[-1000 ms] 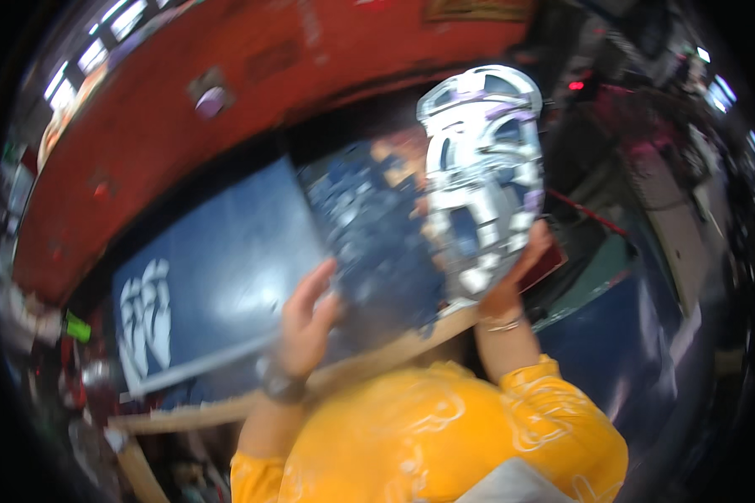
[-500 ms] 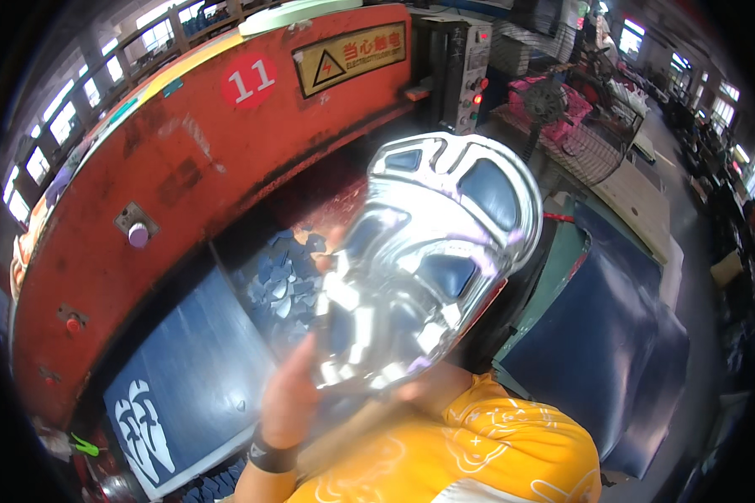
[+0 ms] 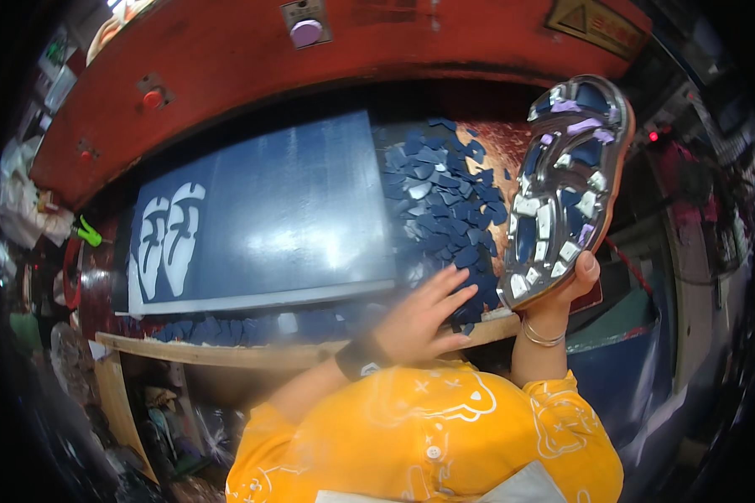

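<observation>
My right hand [image 3: 559, 293] grips the lower end of a shoe-sole-shaped cutting die [image 3: 569, 189]. The die stands tilted upright, with shiny metal edges, small white blocks and purple and dark blue bits inside. Past its lower end my thumb shows; most other fingers are hidden behind it. To its left, my left hand [image 3: 432, 312] is empty with fingers spread, just in front of a heap of dark blue scraps [image 3: 445, 197]. Farther left lies a smooth blue sheet [image 3: 285, 214], with white sole-shaped cut-outs [image 3: 172, 239] near its left end.
A red press beam [image 3: 226, 92] with buttons spans the far side. The wooden table edge [image 3: 310, 354] runs in front of me, with more blue scraps along it. At the right hangs a dark blue sheet [image 3: 612, 373]. A bright green clip [image 3: 89, 232] is at far left.
My left hand has come off the die and moved over by the scraps. The die, now in my right hand, is on the right side. The view has turned left toward the blue sheet.
</observation>
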